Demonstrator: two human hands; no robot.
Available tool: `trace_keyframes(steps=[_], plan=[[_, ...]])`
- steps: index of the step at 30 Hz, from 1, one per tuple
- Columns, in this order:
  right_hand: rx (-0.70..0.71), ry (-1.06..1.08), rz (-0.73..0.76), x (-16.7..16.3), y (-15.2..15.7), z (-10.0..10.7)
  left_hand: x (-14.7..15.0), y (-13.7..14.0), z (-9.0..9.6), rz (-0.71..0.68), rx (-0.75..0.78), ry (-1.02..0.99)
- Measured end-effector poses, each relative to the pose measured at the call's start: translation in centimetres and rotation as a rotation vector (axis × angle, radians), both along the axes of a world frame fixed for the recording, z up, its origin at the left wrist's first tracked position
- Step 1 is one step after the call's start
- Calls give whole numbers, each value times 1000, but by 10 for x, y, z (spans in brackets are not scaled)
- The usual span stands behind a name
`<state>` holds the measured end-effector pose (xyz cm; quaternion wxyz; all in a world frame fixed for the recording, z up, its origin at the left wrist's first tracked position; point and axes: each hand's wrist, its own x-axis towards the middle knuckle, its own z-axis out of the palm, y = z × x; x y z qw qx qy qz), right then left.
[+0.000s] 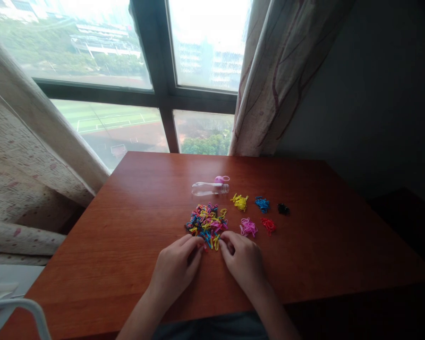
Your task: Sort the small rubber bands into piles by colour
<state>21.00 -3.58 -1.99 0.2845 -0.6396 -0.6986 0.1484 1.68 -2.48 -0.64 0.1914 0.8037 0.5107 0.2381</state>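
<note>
A mixed pile of small colourful elastic bands (207,219) lies on the wooden table in front of me. At its near left edge is my left hand (179,262), thumb and forefinger pinched together beside some red and blue bands. My right hand (242,257) is at the near right edge, fingers curled and tips closed beside yellow bands. Whatever either pinch holds is too small to make out. Single-colour heaps lie to the right: yellow bands (240,202), blue bands (262,204), black bands (283,208), pink bands (248,227) and red bands (268,225).
Behind the pile a clear bottle (208,189) lies on its side, with a pink looped cap (221,179) beyond it. The wooden table (127,226) reaches to a window between curtains (283,61). A curved white tube (24,304) stands at the lower left.
</note>
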Motion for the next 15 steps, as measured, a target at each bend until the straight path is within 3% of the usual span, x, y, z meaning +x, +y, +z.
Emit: trace_keyframes(steps=[6, 15], plan=[[15, 10, 7, -1, 2, 2, -1, 0, -3, -6, 14, 6], [-8, 293, 38, 4, 0, 0, -1, 0, -3, -3, -19, 9]])
